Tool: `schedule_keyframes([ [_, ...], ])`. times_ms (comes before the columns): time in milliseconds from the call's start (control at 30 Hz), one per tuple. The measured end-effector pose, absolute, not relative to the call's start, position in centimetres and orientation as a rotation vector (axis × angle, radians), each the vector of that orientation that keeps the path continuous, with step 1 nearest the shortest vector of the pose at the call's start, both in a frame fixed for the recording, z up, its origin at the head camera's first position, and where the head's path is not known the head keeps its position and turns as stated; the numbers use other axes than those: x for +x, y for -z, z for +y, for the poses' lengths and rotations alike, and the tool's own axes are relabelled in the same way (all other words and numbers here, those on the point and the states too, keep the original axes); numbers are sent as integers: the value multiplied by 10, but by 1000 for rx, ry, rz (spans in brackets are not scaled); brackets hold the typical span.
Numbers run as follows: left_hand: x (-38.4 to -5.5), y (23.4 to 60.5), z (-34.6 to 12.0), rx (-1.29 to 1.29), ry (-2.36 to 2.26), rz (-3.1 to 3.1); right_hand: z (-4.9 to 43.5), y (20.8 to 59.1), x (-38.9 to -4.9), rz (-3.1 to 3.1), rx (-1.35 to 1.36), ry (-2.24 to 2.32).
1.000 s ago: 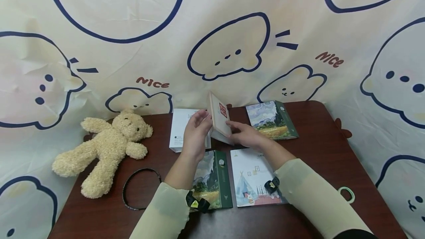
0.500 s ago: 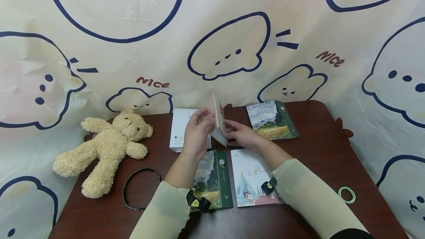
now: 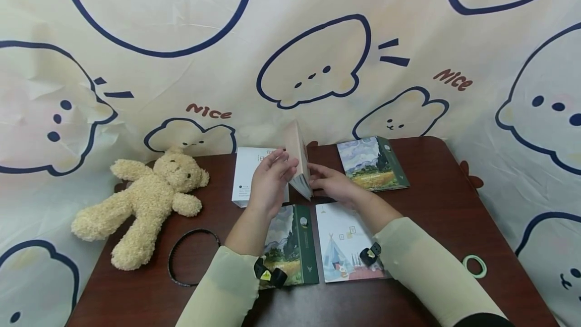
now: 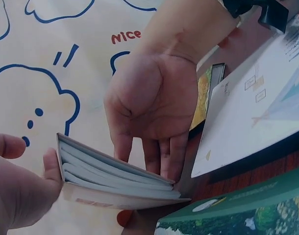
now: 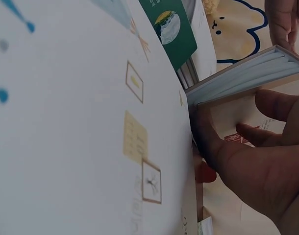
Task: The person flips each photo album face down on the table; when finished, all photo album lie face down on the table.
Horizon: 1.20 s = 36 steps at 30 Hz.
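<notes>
A thick, pale-covered book [image 3: 297,153] stands tilted on edge between both hands above the back of the table, its pages [image 4: 115,171] slightly fanned. My left hand [image 3: 268,183] is at its left side. In the left wrist view, one finger touches the book's end while another stays apart from it. My right hand [image 3: 333,184] holds the lower right part, with bent fingers on the cover beside a red printed mark [image 5: 242,139]. Where the right thumb lies is partly in shadow. A white book [image 3: 247,175] lies behind the left hand.
In front lie a green landscape-covered book [image 3: 306,246] and a white tent-picture book [image 3: 336,236]. Another landscape book [image 3: 372,163] is at back right. A teddy bear [image 3: 150,206], a black headband [image 3: 170,261] and a green tape roll [image 3: 482,269] lie on the table [image 3: 431,206].
The book has turned, so its red-marked cover now faces away to the right and its edge shows. My left fingers have shifted slightly right along it.
</notes>
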<state>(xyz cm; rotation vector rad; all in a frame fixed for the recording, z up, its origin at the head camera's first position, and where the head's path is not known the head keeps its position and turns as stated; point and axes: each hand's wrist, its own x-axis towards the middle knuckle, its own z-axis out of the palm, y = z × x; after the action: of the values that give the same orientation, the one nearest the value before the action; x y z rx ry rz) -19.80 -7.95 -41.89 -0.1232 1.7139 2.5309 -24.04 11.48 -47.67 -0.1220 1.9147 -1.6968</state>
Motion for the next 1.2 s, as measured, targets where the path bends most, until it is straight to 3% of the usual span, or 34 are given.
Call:
schedule_keyframes([
  [433,-198,425,-80,-144,-2272,1990,118,465,-235,1964,-180,1681],
  [1200,-195,435,-62,64,-2154,1971,133,440,-236,1978,-147,1864],
])
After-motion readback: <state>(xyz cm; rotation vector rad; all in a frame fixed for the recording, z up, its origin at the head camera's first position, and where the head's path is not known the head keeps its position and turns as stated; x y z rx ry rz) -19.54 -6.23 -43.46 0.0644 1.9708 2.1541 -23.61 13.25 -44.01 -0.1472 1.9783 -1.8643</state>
